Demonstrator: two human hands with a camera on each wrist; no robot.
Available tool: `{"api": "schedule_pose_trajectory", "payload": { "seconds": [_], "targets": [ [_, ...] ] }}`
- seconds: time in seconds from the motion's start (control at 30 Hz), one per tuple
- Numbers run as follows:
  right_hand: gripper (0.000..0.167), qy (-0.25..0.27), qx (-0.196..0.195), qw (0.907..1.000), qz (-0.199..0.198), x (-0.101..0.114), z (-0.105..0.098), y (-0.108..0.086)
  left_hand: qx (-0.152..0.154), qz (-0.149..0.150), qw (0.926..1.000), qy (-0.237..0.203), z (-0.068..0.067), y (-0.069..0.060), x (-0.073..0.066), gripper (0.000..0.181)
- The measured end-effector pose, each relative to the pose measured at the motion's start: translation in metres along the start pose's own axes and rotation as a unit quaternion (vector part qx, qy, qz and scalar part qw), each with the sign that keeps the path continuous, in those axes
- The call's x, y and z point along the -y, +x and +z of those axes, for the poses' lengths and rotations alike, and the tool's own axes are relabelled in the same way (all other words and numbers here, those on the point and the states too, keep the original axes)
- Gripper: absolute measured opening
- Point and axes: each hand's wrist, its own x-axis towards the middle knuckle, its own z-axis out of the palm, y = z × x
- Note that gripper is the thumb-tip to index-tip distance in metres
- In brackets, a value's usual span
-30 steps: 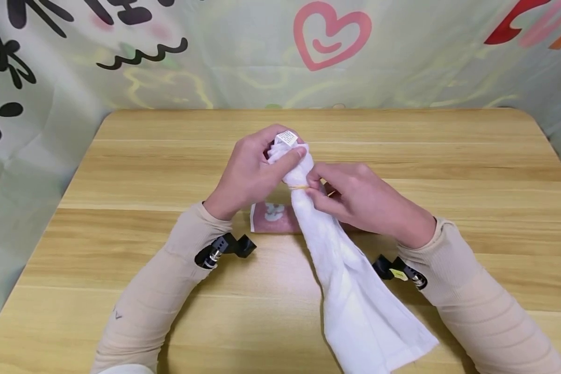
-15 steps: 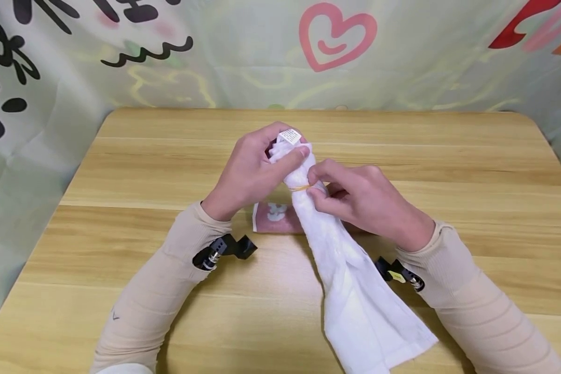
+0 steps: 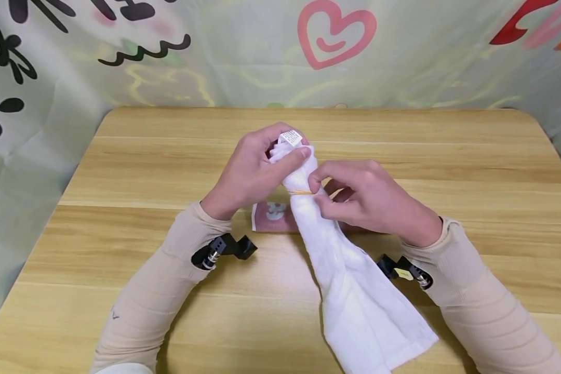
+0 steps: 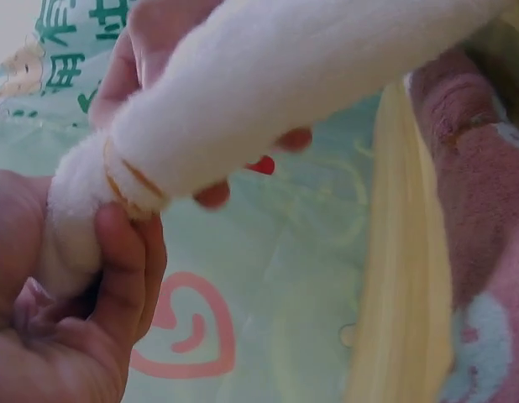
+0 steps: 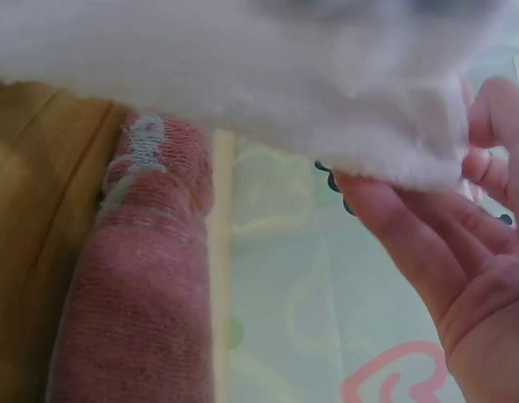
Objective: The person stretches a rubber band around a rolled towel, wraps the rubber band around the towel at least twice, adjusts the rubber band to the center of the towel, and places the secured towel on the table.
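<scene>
A white towel [image 3: 355, 291] is gathered into a narrow roll at its top, while its lower end fans out toward the near side of the table. My left hand [image 3: 250, 169] grips the bunched top end, where a printed label [image 3: 291, 137] sticks out. Below that grip a thin yellowish rubber band [image 3: 301, 192] encircles the towel; two strands of it show in the left wrist view. My right hand [image 3: 369, 197] pinches the band at the towel's right side with curled index finger and thumb. Its fingertips are partly hidden behind the towel in the left wrist view.
A rolled pink towel [image 5: 150, 285] with a pale motif lies on the wooden table [image 3: 168, 166] behind the white one, which partly covers it. It looks drawn in at one spot. A printed cloth backdrop [image 3: 243, 52] stands along the table's far edge.
My right thumb and index finger have shifted slightly right and spread a little. The band sits slightly lower on the towel. My left hand has stayed nearly still.
</scene>
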Motion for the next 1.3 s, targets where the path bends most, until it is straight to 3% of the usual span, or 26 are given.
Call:
{"api": "schedule_pose_trajectory", "payload": {
  "seconds": [0.17,0.3,0.43,0.6,0.77,0.97,1.17,1.3],
  "targets": [
    [0.027,0.018,-0.010,0.9985,-0.050,-0.001,-0.001,-0.002,0.043,-0.034,0.9972,-0.052,0.000,0.002,0.002,0.013],
    [0.028,-0.010,-0.026,0.9957,-0.088,-0.001,0.001,-0.002,0.035,-0.044,0.9971,-0.051,0.001,0.003,0.002,0.014],
    [0.031,-0.018,-0.027,0.9967,-0.075,0.001,0.005,-0.003,0.023,-0.049,0.9972,-0.051,0.002,0.003,0.000,0.015],
    [0.026,-0.030,-0.037,0.9978,-0.047,0.003,0.010,-0.004,0.010,-0.035,0.9989,-0.028,0.004,0.003,-0.002,0.015],
    [0.024,-0.053,-0.040,0.9959,-0.062,0.004,0.010,-0.003,0.007,-0.024,0.9994,-0.022,0.003,0.002,-0.002,0.013],
    [0.031,-0.035,-0.024,0.9968,-0.068,0.008,0.003,-0.003,0.037,-0.027,0.9977,-0.050,-0.001,0.001,-0.002,0.013],
    [0.025,-0.067,-0.067,0.9882,-0.120,0.009,0.008,0.000,0.047,-0.023,0.9969,-0.059,-0.003,0.000,-0.003,0.014],
    [0.019,-0.110,-0.089,0.9814,-0.129,0.010,0.014,0.000,0.039,-0.030,0.9976,-0.049,-0.001,0.000,-0.003,0.014]
  ]
}}
